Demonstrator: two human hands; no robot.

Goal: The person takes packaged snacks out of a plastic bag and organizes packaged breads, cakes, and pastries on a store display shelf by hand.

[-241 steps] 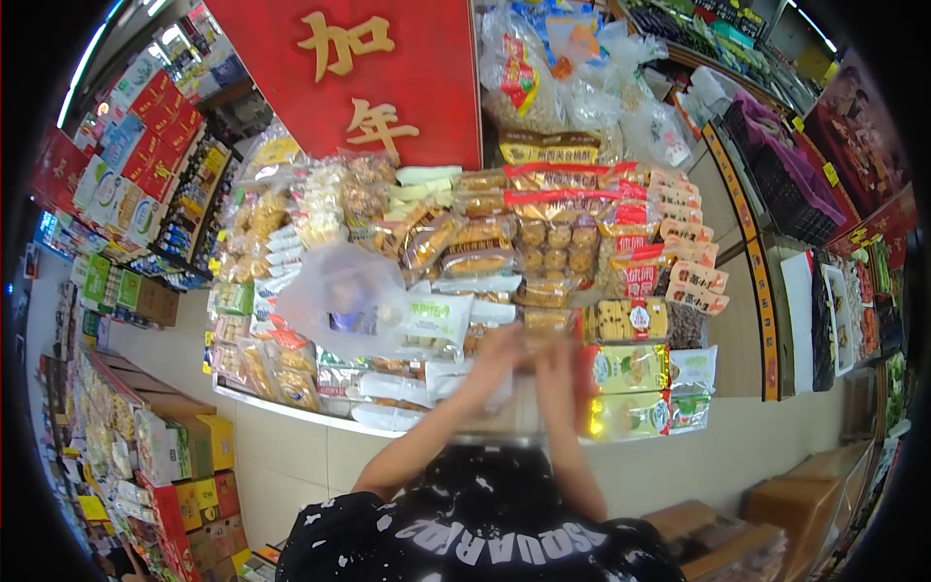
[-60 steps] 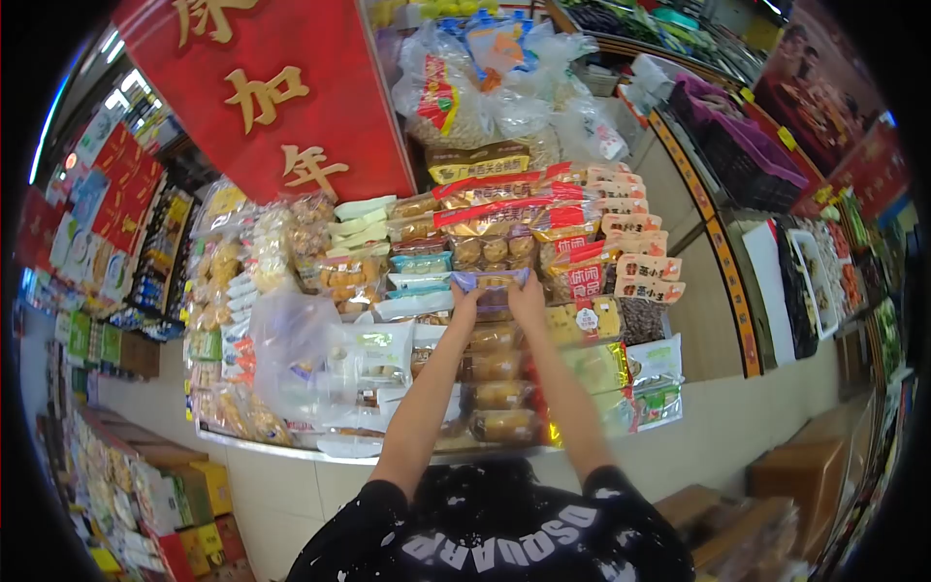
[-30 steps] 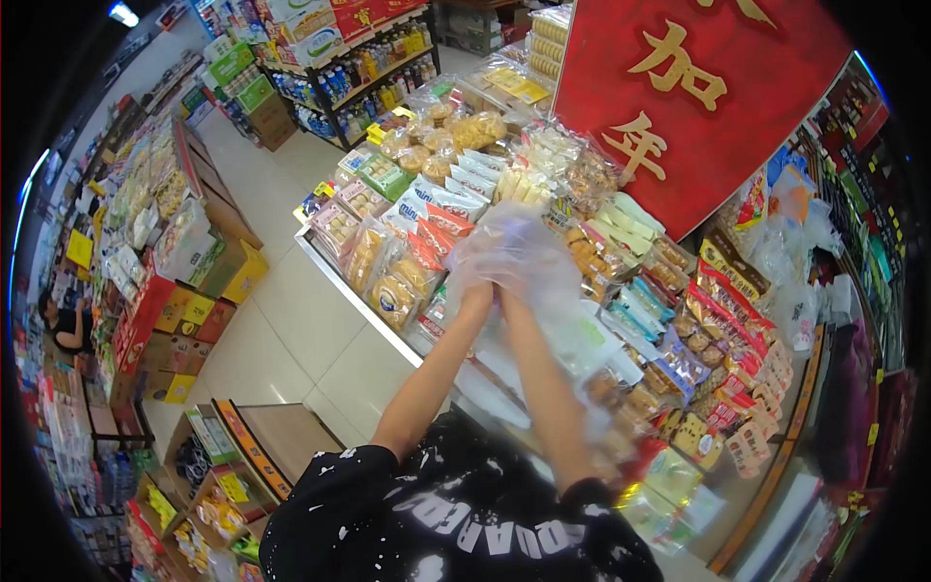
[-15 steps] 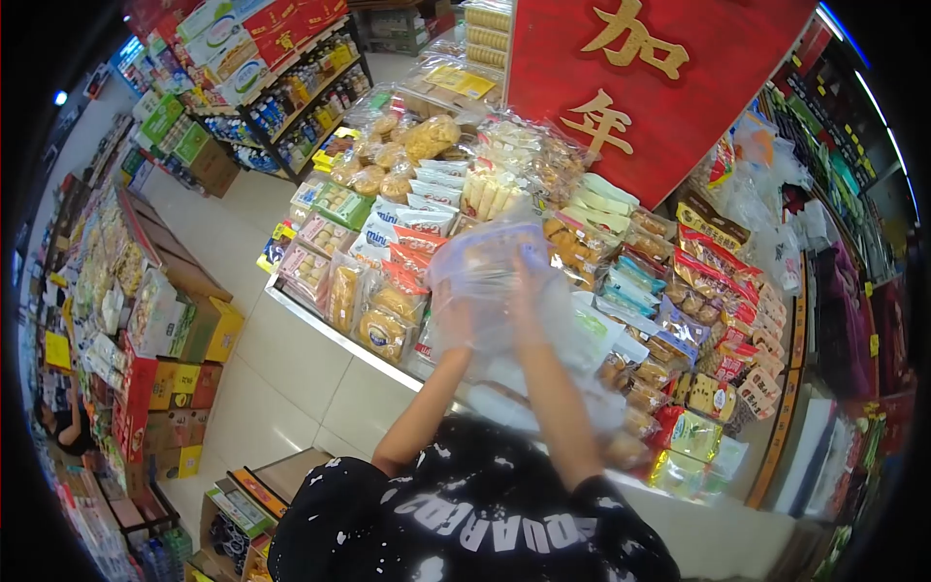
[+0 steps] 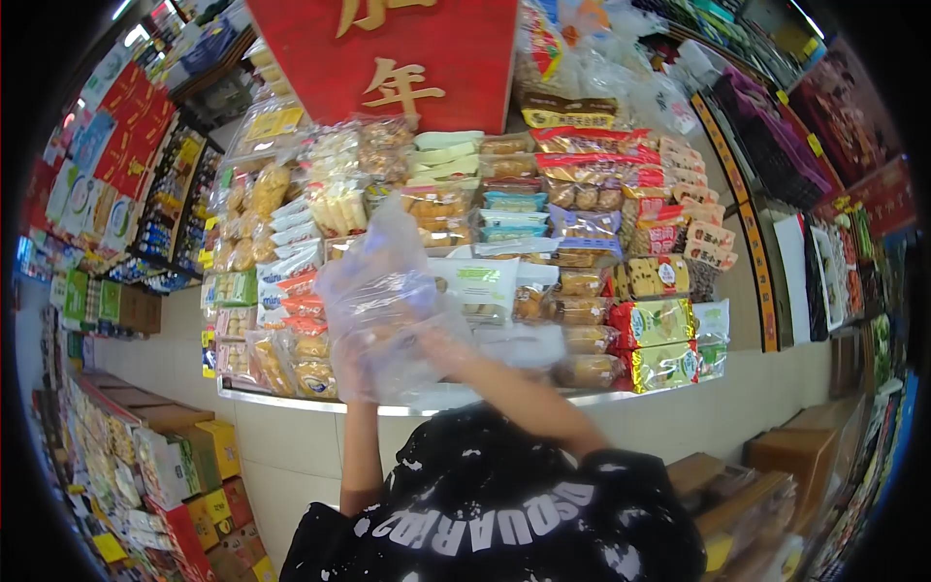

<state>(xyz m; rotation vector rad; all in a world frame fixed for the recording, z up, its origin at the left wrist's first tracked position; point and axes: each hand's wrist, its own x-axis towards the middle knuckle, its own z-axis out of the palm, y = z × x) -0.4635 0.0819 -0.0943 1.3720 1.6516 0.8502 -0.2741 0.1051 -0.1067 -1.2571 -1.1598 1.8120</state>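
A translucent plastic bag [image 5: 373, 267] with a faint bluish tint hangs over the front left of the snack display, blurred by motion. My left hand [image 5: 357, 373] grips its lower left side, the fingers partly veiled by the film. On the lower right side, my right hand [image 5: 441, 351] holds the bag too, with the forearm reaching in from the right. Something inside or behind the film is too smeared to make out. Right of the bag, a white and green packet [image 5: 480, 291] lies on the display.
Packed snacks cover the display table, including red bags [image 5: 596, 165] and gold-green packs [image 5: 659, 354]. A metal edge [image 5: 281, 399] runs along its front. Behind stands a red sign [image 5: 388, 58]. Cardboard boxes [image 5: 790, 446] are at lower right, stocked shelves [image 5: 175, 194] at left.
My view has swung, so the display now lies nearly level and the sign sits further left. The bag stands more upright, and my right hand has dropped to its lower side.
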